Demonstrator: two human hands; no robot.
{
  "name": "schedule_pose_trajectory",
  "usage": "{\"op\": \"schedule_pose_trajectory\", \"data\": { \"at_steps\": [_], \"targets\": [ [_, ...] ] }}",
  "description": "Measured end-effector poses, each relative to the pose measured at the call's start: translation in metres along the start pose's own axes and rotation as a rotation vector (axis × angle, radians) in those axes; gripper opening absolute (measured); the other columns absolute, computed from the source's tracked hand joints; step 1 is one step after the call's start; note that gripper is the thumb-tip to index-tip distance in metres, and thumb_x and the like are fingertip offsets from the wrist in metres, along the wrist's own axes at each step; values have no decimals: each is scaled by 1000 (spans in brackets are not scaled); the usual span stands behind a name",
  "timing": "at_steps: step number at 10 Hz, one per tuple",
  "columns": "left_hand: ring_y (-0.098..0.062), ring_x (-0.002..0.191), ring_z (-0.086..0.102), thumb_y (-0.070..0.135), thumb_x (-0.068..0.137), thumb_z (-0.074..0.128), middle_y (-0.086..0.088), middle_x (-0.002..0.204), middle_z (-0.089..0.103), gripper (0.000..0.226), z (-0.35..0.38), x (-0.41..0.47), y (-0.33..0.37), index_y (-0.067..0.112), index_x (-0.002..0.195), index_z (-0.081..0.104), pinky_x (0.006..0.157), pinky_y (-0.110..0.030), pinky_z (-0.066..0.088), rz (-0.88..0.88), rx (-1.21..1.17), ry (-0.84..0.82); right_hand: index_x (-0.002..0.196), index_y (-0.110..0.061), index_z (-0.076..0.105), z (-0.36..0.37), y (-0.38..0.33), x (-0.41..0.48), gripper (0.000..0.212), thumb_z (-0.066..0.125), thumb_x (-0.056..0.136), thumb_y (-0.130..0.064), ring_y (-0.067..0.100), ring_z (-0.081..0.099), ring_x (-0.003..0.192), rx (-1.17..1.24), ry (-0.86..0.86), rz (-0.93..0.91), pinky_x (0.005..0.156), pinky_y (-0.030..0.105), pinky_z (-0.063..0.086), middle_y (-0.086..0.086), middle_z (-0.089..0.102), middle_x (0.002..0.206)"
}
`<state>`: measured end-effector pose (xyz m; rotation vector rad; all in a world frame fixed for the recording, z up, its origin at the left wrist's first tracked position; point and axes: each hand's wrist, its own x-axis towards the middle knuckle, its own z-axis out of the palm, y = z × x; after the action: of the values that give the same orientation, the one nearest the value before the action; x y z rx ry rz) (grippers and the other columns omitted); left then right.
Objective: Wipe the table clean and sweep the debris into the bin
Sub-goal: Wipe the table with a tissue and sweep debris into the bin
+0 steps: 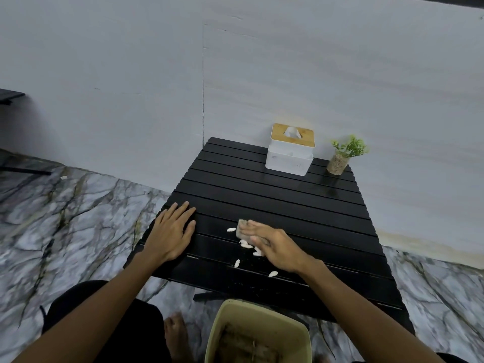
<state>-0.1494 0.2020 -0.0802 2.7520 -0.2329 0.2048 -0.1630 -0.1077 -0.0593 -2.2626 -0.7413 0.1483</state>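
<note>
A black slatted table [275,195] stands against the wall. My right hand [275,247] presses a small grey-brown sponge [242,230] onto the near part of the table; the hand is blurred. Several white scraps of debris [246,244] lie around and under that hand, with one scrap [273,274] close to the front edge. My left hand [171,231] rests flat, fingers apart, on the table's left edge and holds nothing. A pale green bin [225,318] with brown litter inside sits on the floor just below the table's front edge.
A white tissue box with a wooden lid [289,153] and a small potted plant [340,158] stand at the far side of the table. Marble-patterned floor [78,218] surrounds it. My bare foot [176,334] is left of the bin.
</note>
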Motion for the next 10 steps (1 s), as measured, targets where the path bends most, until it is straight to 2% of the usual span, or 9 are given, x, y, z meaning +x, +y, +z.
{"op": "schedule_pose_trajectory", "data": {
  "at_steps": [1, 2, 3, 4, 5, 6, 8, 9, 10],
  "targets": [
    [-20, 148, 18, 58, 90, 10, 1, 158, 30, 73, 0, 0, 1, 24, 147, 40, 119, -40, 13, 4, -1, 5, 129, -19, 68, 0, -8, -25, 29, 53, 105, -21, 2, 45, 139, 129, 10, 38, 113, 21, 38, -7, 62, 140],
    [-20, 148, 18, 58, 90, 11, 1, 158, 30, 72, 0, -1, 0, 23, 147, 40, 119, -41, 14, 4, -5, 8, 116, -30, 74, -6, -14, -40, 24, 53, 105, -23, 7, 70, 96, 257, 167, 191, 84, 28, 56, -1, 75, 112],
    [-21, 148, 19, 57, 91, 12, 1, 157, 31, 71, 1, 0, 0, 23, 146, 41, 119, -41, 15, 7, -2, 12, 107, -31, 74, -21, -11, -39, 24, 51, 105, -23, 6, 71, 89, 309, 494, 273, 76, 23, 53, -6, 76, 97],
    [-21, 148, 19, 57, 90, 12, 1, 157, 31, 71, 0, 0, 0, 23, 146, 41, 119, -41, 15, 8, -2, 12, 118, -28, 67, -34, -4, -23, 24, 46, 106, -31, 6, 66, 103, 249, 715, 375, 83, 15, 46, -15, 71, 109],
    [-21, 148, 19, 57, 91, 13, 1, 157, 31, 71, 0, 0, 0, 23, 146, 41, 119, -41, 15, 5, -4, 12, 142, -16, 51, -25, 11, -6, 52, 37, 105, -50, 23, 41, 141, -41, 520, 503, 110, 37, 38, 2, 55, 141],
    [-21, 148, 19, 56, 92, 14, 1, 157, 31, 69, 1, -1, 0, 23, 146, 41, 119, -41, 14, 2, -10, 15, 151, -8, 38, -9, 19, 7, 61, 36, 105, -48, 24, 12, 155, -267, 375, 489, 123, 48, 23, 8, 33, 161],
    [-21, 148, 19, 53, 94, 17, 1, 157, 31, 66, 2, 0, -1, 23, 146, 41, 119, -40, 14, 2, 1, 10, 155, -9, 32, 4, 2, 40, 53, 37, 108, -34, 16, 9, 155, -209, 203, 309, 121, 43, 25, 5, 25, 165],
    [-21, 148, 19, 54, 93, 15, 1, 157, 31, 67, 2, -1, -1, 23, 146, 41, 119, -41, 14, 3, -4, 11, 156, -13, 32, 16, -5, 52, 53, 36, 108, -36, 10, 5, 155, -181, 44, 170, 125, 44, 20, 2, 24, 166],
    [-21, 148, 19, 54, 93, 15, 1, 157, 31, 67, 2, -1, 0, 23, 146, 41, 119, -40, 14, 1, -1, 11, 156, -19, 31, 22, -9, 52, 56, 37, 107, -44, 3, 3, 154, -163, -36, 75, 124, 37, 19, -5, 22, 167]
  ]
}}
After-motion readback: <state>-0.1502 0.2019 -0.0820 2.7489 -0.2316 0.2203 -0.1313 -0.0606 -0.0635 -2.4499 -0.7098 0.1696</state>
